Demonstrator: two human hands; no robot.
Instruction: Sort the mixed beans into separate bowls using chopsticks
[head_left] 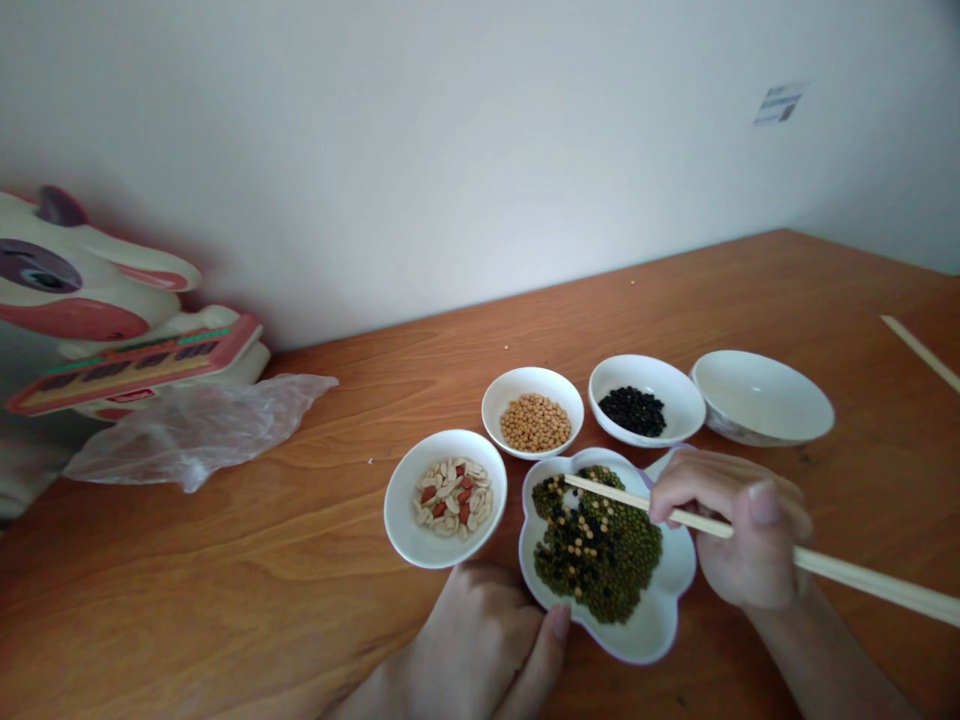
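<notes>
A white, flower-shaped dish (651, 635) holds green mung beans (626, 570) with black beans and yellow soybeans mixed among them. My left hand (484, 640) grips its near left edge, the thumb on the rim and the other fingers curled, partly hidden. My right hand (739, 525) is closed around a pair of wooden chopsticks (874, 578). Their tips reach into the far left part of the dish, at the beans; nothing can be made out between them. Just left of the dish stands a white bowl (401, 525) of peanuts (452, 497), some with red skins.
Behind the dish are bowls of soybeans (535, 422) and black beans (634, 411), and another white bowl (765, 400). A light wooden stick (922, 353) lies far right. On the left are a clear plastic bag (202, 430) and a cow-shaped toy keyboard (142, 365). A wall rises behind.
</notes>
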